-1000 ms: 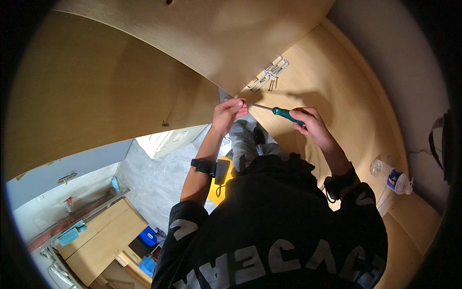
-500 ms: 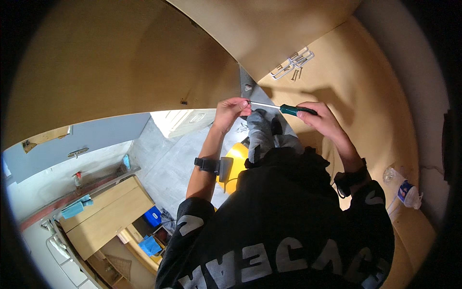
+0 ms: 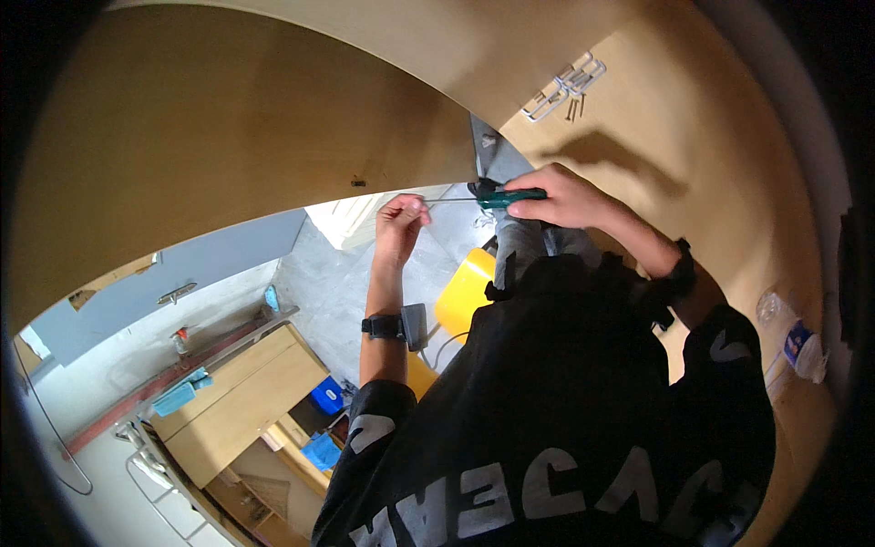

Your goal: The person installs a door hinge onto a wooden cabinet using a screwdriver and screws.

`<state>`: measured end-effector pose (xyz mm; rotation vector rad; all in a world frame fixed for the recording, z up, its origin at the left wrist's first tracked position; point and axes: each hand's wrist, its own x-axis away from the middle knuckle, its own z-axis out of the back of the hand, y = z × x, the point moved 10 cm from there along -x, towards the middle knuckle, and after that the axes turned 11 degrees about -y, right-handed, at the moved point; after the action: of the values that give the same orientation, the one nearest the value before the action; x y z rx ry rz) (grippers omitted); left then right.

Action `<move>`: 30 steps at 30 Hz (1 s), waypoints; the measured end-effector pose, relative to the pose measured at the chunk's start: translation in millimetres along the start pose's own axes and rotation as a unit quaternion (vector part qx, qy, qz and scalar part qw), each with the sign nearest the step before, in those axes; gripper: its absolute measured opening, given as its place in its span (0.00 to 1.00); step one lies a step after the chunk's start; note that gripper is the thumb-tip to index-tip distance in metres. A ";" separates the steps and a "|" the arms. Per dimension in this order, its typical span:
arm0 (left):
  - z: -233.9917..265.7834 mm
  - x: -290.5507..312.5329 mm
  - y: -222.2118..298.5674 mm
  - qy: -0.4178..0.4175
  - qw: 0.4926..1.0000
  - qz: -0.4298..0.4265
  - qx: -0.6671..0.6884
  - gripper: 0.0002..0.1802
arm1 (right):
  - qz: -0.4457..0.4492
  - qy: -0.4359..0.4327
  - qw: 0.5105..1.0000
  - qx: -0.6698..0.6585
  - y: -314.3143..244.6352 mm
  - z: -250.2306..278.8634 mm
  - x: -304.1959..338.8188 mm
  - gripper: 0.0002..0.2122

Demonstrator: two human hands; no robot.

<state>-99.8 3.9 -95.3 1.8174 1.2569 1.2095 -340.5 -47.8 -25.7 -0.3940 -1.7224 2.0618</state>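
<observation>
My right hand (image 3: 567, 197) is wrapped round the green handle of a screwdriver (image 3: 499, 198), its thin metal shaft pointing left. At the shaft's tip my left hand (image 3: 399, 228) is closed in a pinch; whatever small thing lies between thumb and fingers is hidden. Both hands are just below the lower edge of a large wooden panel (image 3: 246, 118), which has a small dark hole or fitting (image 3: 359, 183) near that edge. Several pale metal handles (image 3: 565, 87) lie on a light wooden surface beyond my right hand, with a few loose screws (image 3: 575, 108) beside them.
A yellow stool-like object (image 3: 465, 290) stands on the grey floor near my legs. On the wooden surface at far right lies a plastic bottle (image 3: 800, 348). Wooden furniture (image 3: 241, 392) with blue cloths fills the lower left, below a grey-blue panel (image 3: 214, 260) with a metal handle.
Both hands and the screwdriver have shifted left, to below the panel's edge near its dark spot. The view has turned slightly. Both hands keep their grip.
</observation>
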 end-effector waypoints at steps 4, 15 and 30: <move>15.9 1.7 -9.9 0.054 0.979 -0.029 0.197 0.05 | -0.039 -0.029 0.998 -0.029 17.1 -26.4 -29.0 0.18; 101.8 41.1 -11.9 0.240 0.969 0.018 -0.052 0.06 | -0.050 0.038 0.998 -0.019 66.8 -51.7 -70.2 0.19; 71.3 21.7 9.9 0.199 0.979 -0.008 0.051 0.10 | -0.021 0.019 0.988 -0.153 72.9 -36.8 -75.2 0.15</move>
<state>-27.8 21.5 -107.7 1.6806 1.5724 1.5805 -267.8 -63.4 -108.0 -0.4818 -2.0104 1.7502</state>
